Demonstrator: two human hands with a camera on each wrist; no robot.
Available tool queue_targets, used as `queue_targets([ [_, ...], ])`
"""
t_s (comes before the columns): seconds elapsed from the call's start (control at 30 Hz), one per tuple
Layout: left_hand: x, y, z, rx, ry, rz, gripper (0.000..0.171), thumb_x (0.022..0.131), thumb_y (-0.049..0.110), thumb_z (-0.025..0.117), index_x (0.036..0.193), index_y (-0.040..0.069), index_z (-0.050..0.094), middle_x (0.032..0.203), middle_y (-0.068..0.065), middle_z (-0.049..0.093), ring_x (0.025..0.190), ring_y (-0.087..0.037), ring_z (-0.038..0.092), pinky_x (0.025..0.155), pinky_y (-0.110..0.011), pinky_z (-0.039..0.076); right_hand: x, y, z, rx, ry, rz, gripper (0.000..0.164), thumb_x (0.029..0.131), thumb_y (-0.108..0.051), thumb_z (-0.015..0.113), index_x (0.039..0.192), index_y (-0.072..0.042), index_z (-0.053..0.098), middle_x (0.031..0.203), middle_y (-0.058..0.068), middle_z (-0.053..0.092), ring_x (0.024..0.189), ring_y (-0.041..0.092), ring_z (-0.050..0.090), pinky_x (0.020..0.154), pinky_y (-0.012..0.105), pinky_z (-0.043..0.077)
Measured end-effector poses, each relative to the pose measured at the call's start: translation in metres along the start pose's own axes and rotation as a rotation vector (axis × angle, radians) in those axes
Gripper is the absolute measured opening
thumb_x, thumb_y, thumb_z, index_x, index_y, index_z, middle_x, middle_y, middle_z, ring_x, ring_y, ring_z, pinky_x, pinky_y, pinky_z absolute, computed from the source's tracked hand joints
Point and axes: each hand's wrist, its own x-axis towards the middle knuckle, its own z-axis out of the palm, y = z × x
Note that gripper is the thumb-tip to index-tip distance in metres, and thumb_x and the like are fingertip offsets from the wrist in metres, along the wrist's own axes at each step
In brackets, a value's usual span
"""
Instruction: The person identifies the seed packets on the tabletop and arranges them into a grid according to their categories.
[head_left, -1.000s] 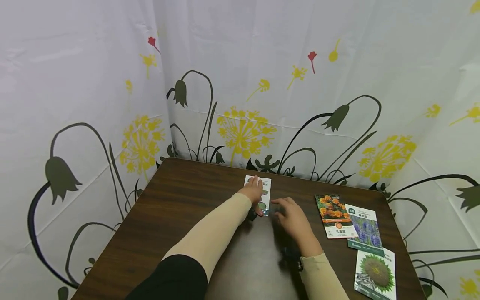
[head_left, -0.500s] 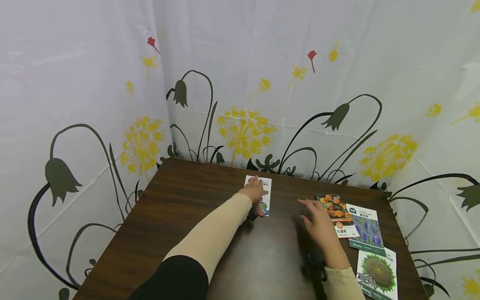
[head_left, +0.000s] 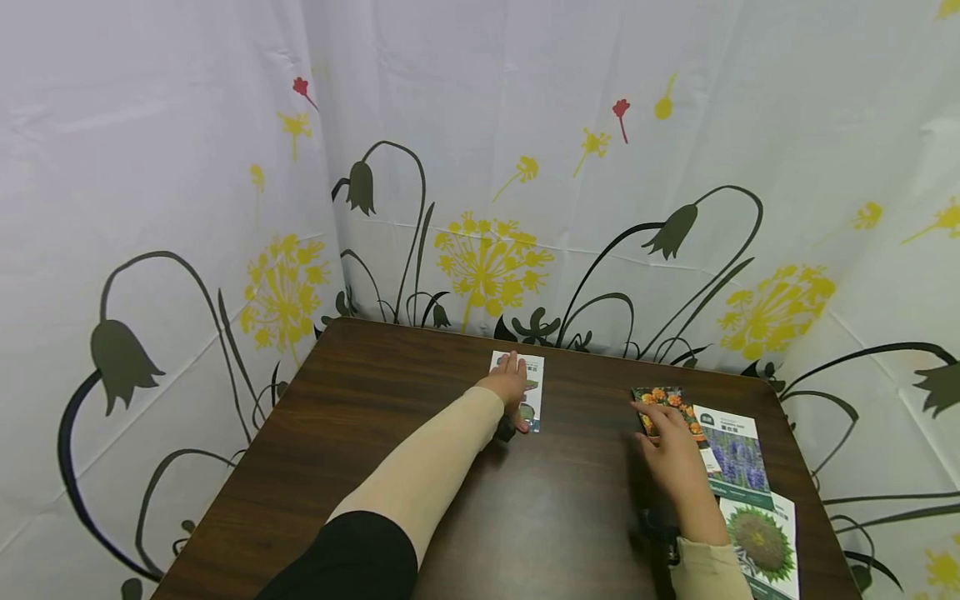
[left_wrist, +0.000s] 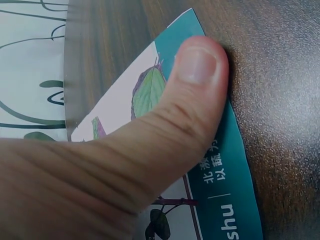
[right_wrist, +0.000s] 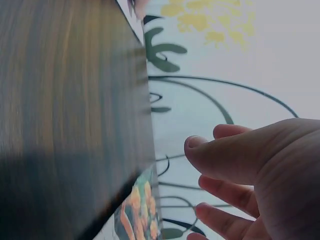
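My left hand point(head_left: 507, 387) rests with its fingers laid across a white seed packet point(head_left: 533, 392) near the table's back edge. In the left wrist view the thumb presses on the teal border of that leaf-printed packet point(left_wrist: 147, 92). My right hand point(head_left: 675, 454) is over the orange marigold seed packet point(head_left: 660, 398), hiding much of its lower half. Its fingers are spread and nothing is between them; the right wrist view has thumb and fingers apart, with the marigold packet point(right_wrist: 140, 210) below to the left.
A purple-flowered seed packet point(head_left: 737, 450) lies partly under the marigold one. Nearer me at the right edge is a packet with a round green-fringed flower head point(head_left: 759, 546). The dark wooden table point(head_left: 375, 392) backs onto a white flower-printed curtain point(head_left: 465, 100).
My right hand has moved right, from beside the left hand's packet to over the marigold packet. The left hand and its packet have stayed in place.
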Motion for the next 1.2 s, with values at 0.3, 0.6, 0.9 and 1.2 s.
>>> queue_targets([
  [0.3, -0.012, 0.002, -0.007, -0.013, 0.018, 0.007, 0.145, 0.070, 0.052, 0.102, 0.173, -0.002, 0.016, 0.184, -0.023, 0.005, 0.172, -0.037, 0.009, 0.138, -0.045, 0.023, -0.002, 0.023, -0.011, 0.012, -0.049, 0.080, 0.060, 0.099, 0.005, 0.073, 0.156, -0.008, 0.058, 0.156, 0.035, 0.047, 0.118, 0.052, 0.068, 0.091, 0.058, 0.064],
  [0.6, -0.004, 0.001, -0.004, -0.021, -0.002, -0.001, 0.149, 0.068, 0.053, 0.103, 0.174, -0.001, 0.013, 0.184, -0.023, 0.002, 0.173, -0.037, 0.005, 0.139, -0.045, 0.021, -0.003, 0.035, -0.016, -0.016, -0.106, 0.156, 0.059, 0.101, -0.001, 0.073, 0.158, -0.004, 0.055, 0.167, 0.040, 0.034, 0.133, 0.063, 0.053, 0.096, 0.068, 0.056],
  [0.9, -0.006, 0.001, -0.005, -0.031, -0.013, 0.008, 0.150, 0.069, 0.053, 0.102, 0.173, -0.003, 0.010, 0.183, -0.024, -0.001, 0.173, -0.038, 0.001, 0.139, -0.047, 0.017, -0.002, 0.040, -0.019, -0.010, -0.082, 0.167, 0.059, 0.098, 0.002, 0.074, 0.155, -0.003, 0.058, 0.166, 0.040, 0.035, 0.128, 0.062, 0.059, 0.101, 0.074, 0.051],
  [1.2, 0.011, -0.006, 0.002, 0.002, -0.016, 0.012, 0.155, 0.067, 0.059, 0.101, 0.174, -0.002, 0.007, 0.183, -0.024, -0.005, 0.173, -0.037, -0.001, 0.139, -0.045, 0.018, 0.003, 0.065, 0.006, -0.046, -0.228, 0.260, 0.044, 0.104, -0.007, 0.070, 0.148, -0.005, 0.064, 0.166, 0.038, 0.036, 0.148, 0.067, 0.038, 0.114, 0.078, 0.041],
])
